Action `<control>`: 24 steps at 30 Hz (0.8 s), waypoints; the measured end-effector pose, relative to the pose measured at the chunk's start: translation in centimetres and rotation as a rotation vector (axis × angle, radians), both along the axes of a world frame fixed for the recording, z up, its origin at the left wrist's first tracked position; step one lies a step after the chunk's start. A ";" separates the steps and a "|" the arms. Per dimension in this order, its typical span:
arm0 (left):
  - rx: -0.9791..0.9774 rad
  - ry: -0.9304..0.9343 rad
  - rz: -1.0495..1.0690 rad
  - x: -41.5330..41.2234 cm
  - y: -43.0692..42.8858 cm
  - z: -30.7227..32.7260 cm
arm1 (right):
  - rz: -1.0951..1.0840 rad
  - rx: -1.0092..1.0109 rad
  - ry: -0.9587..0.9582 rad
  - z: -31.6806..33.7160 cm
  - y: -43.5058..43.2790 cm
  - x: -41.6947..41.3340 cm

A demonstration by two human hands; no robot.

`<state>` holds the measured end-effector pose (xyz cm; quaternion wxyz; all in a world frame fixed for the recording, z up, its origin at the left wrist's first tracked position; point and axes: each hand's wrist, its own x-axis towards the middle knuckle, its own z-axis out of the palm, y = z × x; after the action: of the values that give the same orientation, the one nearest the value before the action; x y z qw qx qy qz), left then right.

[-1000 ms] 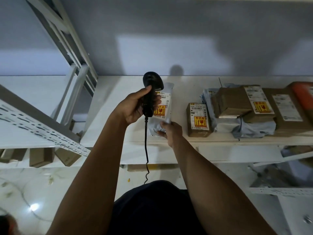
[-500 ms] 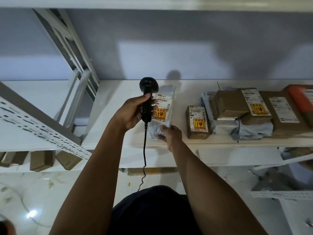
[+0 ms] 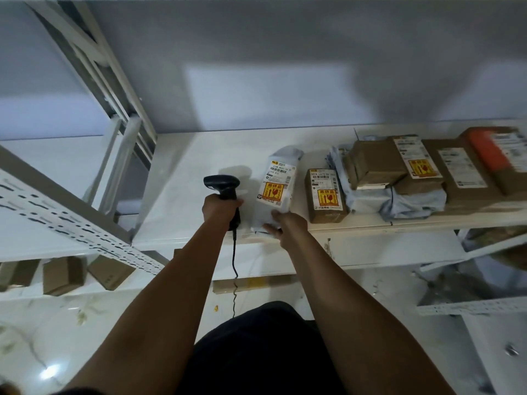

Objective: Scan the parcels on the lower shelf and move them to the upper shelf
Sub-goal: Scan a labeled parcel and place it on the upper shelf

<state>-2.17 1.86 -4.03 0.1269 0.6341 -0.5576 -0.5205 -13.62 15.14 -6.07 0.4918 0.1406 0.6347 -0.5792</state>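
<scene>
1. Head camera, the only view. The grey parcel (image 3: 275,192) lies flat on the upper shelf (image 3: 196,158), close to the front edge. Its label faces up, and it sits just left of a small brown box (image 3: 325,195) with a narrow gap between them.
2. The right hand (image 3: 282,223) has the parcel's near end, thumb on top and fingers tucked at the edge, pinching it. Holding it by the end, I judge, lets the hand line it up in the row without covering the label.
3. The left hand (image 3: 221,206) is wrapped round the scanner (image 3: 224,185) handle, fingers clamped tight. The scanner head stands beside the parcel's left side, not over the label, so it looks parked rather than aimed. Its cable (image 3: 234,260) dangles past the shelf's front edge.
4. Toward the shelf's right end sits a pile of parcels (image 3: 399,172), stacked and overlapping, labels up.
5. Lower down at the left, brown boxes (image 3: 64,275) wait. More to scan, I'd say.
</scene>
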 end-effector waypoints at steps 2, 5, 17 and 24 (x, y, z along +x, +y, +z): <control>-0.002 0.029 0.008 -0.2 0.1 -0.3 | -0.031 -0.029 -0.006 0.5 0.5 -0.1; -0.002 0.055 0.009 -0.7 0.4 0.0 | -0.081 -0.085 -0.001 1.4 0.7 -0.2; -0.254 0.210 -0.169 -3.1 1.6 6.1 | -0.108 -0.187 0.120 6.9 0.6 -2.5; 0.196 0.649 -0.239 -4.7 4.4 8.9 | -0.029 -0.234 0.114 9.2 1.8 -4.0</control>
<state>-6.90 6.21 4.87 0.1745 0.3752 -0.5059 -0.7568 -17.67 16.91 3.15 0.4595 0.0584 0.5877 -0.6633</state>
